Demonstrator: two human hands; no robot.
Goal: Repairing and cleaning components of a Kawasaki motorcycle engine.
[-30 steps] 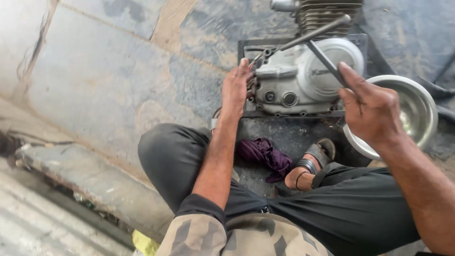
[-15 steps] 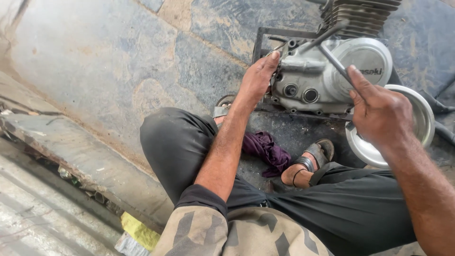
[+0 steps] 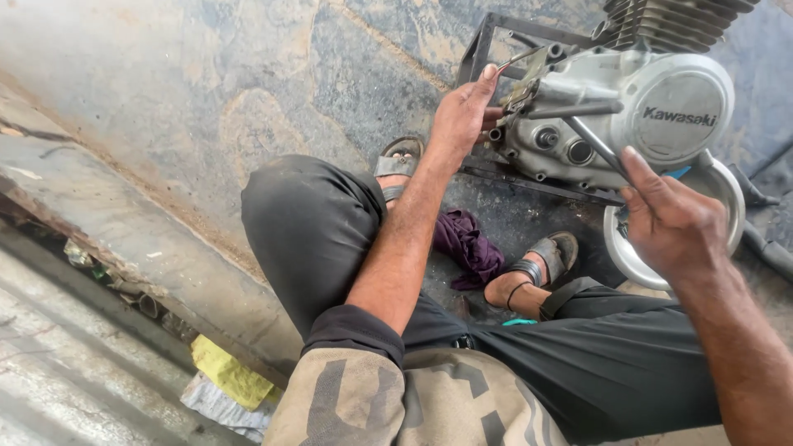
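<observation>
A silver motorcycle engine (image 3: 628,116) with a round side cover sits on a black metal frame (image 3: 487,49) on the stone floor. My left hand (image 3: 461,120) presses against the engine's left end, fingers spread on it beside a thin metal piece. My right hand (image 3: 673,219) grips the lower end of a long dark metal tool (image 3: 591,136) whose far end reaches the engine's left part. I sit on the ground with my legs folded in front of the engine.
A shiny steel bowl (image 3: 727,194) lies behind my right hand. A purple rag (image 3: 467,244) rests on the floor between my sandalled feet. A raised stone step (image 3: 124,239) runs along the left, with yellow and white scraps (image 3: 223,376) below it.
The view has shifted so the engine sits further right and closer. My left hand has stayed on the engine's left end; my right hand keeps hold of the tool.
</observation>
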